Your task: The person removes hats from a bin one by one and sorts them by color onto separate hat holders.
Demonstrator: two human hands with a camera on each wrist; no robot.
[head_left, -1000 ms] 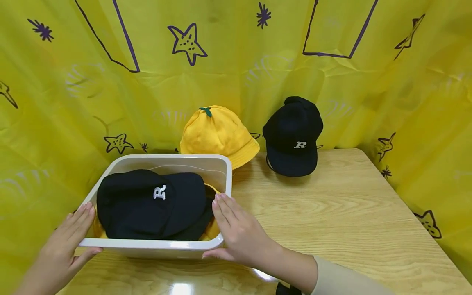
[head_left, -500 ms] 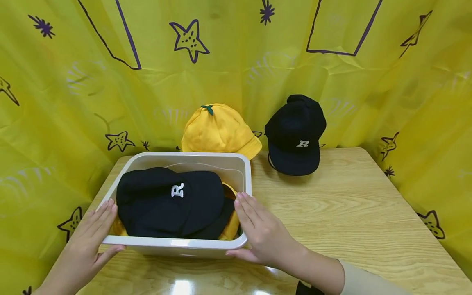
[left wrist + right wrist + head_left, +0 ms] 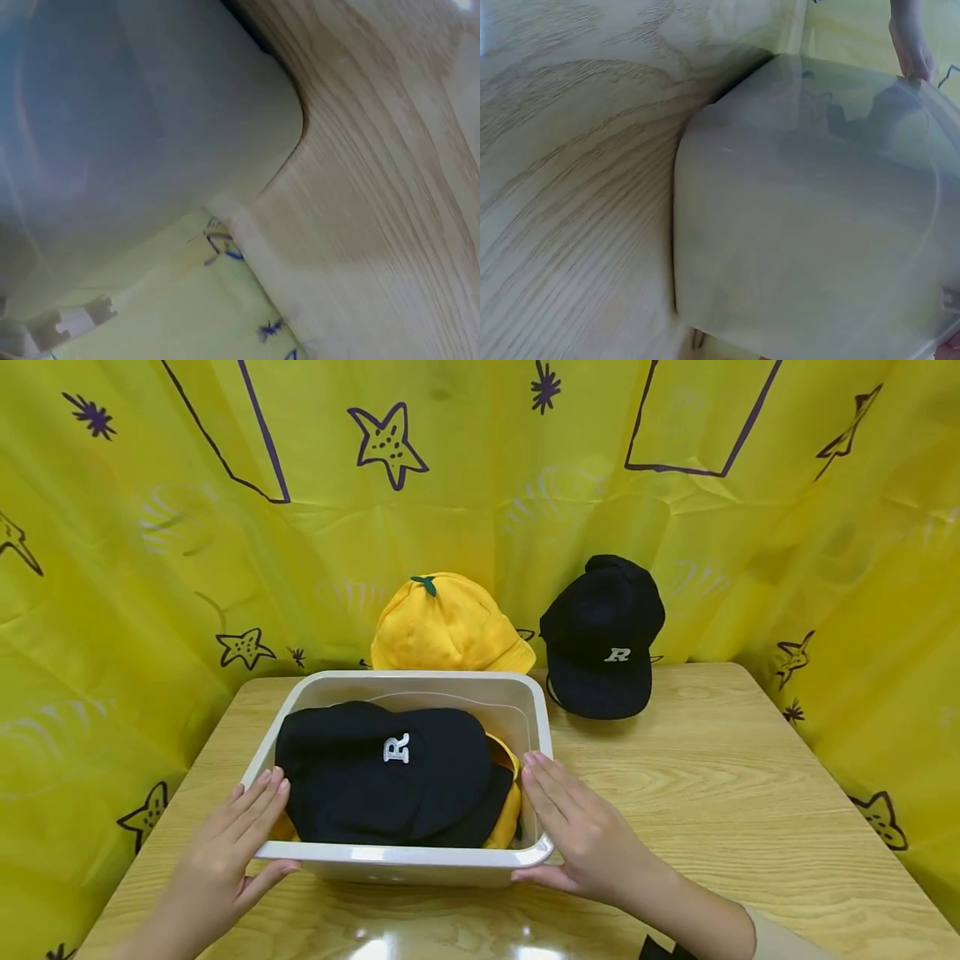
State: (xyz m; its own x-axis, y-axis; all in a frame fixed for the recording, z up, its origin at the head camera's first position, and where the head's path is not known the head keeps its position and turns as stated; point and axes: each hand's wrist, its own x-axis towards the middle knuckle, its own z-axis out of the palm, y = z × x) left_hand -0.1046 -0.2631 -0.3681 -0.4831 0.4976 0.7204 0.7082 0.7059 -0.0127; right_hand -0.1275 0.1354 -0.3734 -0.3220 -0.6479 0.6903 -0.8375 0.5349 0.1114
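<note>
Smooth white bin point(image 3: 420, 873) slid right; left fingers point(image 3: 257, 802), right fingers point(image 3: 553, 789) clasping rim point(image 3: 405, 855); dark cloth cap point(image 3: 367, 785) inside.

tbh can't pin this down as a home, shop or office, but it's def indoors, w/ a table corner screened off by cloth. Yellow curtain point(image 3: 465, 527) hangs behind the table point(image 3: 712, 777) and along both sides, creases n folds showing, so the rest of the room's hidden. It's covered in purple starfish doodles point(image 3: 388, 446) plus some pale shell-ish outlines point(image 3: 558, 497), so kinda kids' room or shower curtain vibes. Tabletop's light wood grain w/ bright glare spots point(image 3: 371, 950) at the near side, prob lamps. Bin point(image 3: 420, 857) of caps point(image 3: 390, 785) on it, so more staged booth than kitchen or workshop imo.
</note>
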